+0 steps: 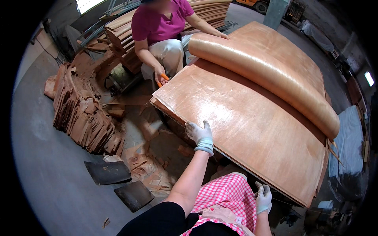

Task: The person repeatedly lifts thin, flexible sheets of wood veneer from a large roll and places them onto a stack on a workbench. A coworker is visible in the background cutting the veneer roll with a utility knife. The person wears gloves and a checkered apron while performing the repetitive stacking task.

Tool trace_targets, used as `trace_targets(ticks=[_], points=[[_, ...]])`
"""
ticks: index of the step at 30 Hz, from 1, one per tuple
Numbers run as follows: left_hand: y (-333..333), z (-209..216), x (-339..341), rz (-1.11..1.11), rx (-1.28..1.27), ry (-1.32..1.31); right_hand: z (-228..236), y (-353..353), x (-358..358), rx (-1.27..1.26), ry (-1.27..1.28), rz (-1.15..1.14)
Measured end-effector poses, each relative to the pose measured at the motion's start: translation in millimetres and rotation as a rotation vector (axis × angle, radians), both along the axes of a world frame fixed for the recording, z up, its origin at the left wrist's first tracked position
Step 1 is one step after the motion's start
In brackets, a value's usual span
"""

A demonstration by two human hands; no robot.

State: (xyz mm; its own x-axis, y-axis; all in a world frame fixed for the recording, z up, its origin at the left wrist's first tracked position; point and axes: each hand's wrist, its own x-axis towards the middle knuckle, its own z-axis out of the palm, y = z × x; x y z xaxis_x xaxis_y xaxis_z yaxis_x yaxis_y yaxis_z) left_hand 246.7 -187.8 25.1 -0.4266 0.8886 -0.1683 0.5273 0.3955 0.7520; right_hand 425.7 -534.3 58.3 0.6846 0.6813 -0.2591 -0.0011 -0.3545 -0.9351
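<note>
Lying flat on the worktop pile, the wood-veneer sheet [236,122] presents its long near edge to the wearer, and the rolled veneer [267,74] rests across its far side. The gloved left hand [200,133] is at the near edge, toward the left corner, with thumb and fingers spread; it appears to touch the edge but is not closed around it. The gloved right hand [263,198] is beside the same edge, farther right, fingers curled; whether it grips anything cannot be told. Opposite, a co-worker's hand [160,74] holds an orange-handled tool [165,77] just beside the left corner, and the co-worker's other hand [224,36] is at the roll's far side. Caution: the roll could spring or slide if left unrestrained, as curled veneer tends to. Pulling at one point only could split the thin sheet along its grain; a loose strip [334,155] already hangs near the roll's right end. Reaching toward the left corner could bring fingers near the tool.
</note>
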Motion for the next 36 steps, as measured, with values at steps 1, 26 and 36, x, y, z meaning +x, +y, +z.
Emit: trace_targets(ticks=[1, 26, 36], points=[[0.0, 0.1, 0.2, -0.001, -0.006, 0.002, 0.5, 0.5, 0.2, 0.002, 0.001, -0.001], [35.5, -28.2, -63.4, -0.037, 0.613, -0.503, 6.9, 7.0, -2.6, -0.014, 0.009, 0.029], [52.6, -10.9, -60.2, 0.023, 0.433, -1.089, 10.2, 4.9, -2.2, -0.017, -0.021, 0.024]])
